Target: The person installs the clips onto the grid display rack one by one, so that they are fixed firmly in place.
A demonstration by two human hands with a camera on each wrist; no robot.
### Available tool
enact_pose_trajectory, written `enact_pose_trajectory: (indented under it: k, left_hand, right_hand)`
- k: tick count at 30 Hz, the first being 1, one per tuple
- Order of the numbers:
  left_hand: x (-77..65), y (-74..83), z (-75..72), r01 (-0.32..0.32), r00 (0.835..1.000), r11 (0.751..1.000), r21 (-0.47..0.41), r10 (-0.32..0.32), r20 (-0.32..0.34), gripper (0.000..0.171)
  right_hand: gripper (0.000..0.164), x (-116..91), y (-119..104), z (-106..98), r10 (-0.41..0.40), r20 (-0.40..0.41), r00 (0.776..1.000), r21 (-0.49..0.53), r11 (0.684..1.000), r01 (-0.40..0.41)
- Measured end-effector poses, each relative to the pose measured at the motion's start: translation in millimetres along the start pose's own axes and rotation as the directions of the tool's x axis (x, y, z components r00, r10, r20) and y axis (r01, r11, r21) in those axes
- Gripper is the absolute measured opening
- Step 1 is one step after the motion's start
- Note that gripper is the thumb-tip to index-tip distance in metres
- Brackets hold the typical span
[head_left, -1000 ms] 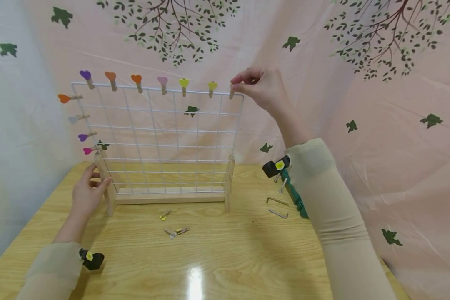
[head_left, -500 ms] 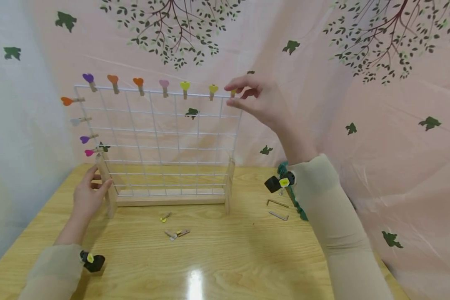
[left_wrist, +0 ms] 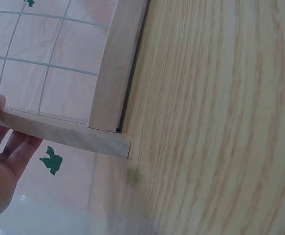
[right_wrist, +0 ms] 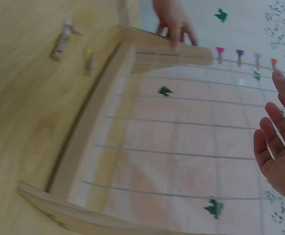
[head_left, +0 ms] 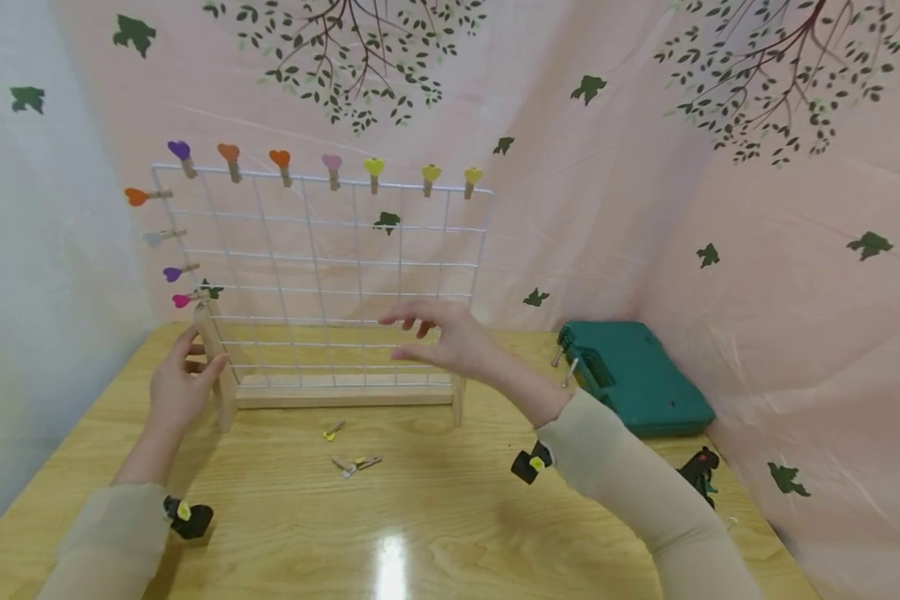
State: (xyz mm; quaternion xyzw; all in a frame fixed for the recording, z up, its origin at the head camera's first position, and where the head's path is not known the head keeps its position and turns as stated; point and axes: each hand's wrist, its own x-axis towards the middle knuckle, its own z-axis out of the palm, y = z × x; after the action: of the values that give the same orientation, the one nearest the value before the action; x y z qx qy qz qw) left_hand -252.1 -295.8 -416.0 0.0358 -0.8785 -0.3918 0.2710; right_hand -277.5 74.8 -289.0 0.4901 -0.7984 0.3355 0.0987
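Note:
A white wire grid point(head_left: 330, 250) stands upright in a wooden base point(head_left: 345, 398). Heart-topped clothespins line its top wire, with a yellow-heart clothespin point(head_left: 471, 183) at the right corner, and several more clip to its left side, the lowest a pink-heart clothespin point(head_left: 187, 299). My left hand point(head_left: 178, 385) grips the base's left wooden post point(left_wrist: 59, 131) between thumb and fingers. My right hand point(head_left: 450, 337) hovers in front of the grid's lower right part, fingers spread and holding nothing. On the table before the base lie a yellow-heart clothespin point(head_left: 333, 432) and a small cluster of clothespins point(head_left: 356, 465).
A green tool case point(head_left: 637, 375) lies at the back right, with screws point(head_left: 570, 372) at its near left edge. A black tool point(head_left: 699, 465) sits near the table's right edge, partly behind my right sleeve. A printed cloth point(head_left: 607, 208) hangs behind the table point(head_left: 480, 533).
My right hand has let go of the yellow-heart clothespin at the grid's top right corner and moved down and left. The green case has come into view. My left hand stays on the post.

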Motion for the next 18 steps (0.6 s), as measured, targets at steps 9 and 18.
enact_pose_trajectory:
  k: [9, 18]
  left_hand:
    - [1.4, 0.5, -0.2, 0.002, 1.000, 1.000, 0.004, -0.002, 0.011, 0.052]
    - [2.4, 0.8, 0.1, 0.011, 1.000, 1.000, -0.004, -0.011, 0.018, 0.052]
  right_hand:
    - [0.043, -35, 38, 98, 0.063, 0.259, 0.964, 0.035, 0.997, -0.075]
    - [0.034, -50, 63, 143, 0.116, 0.422, 0.899, 0.044, 0.988, -0.148]
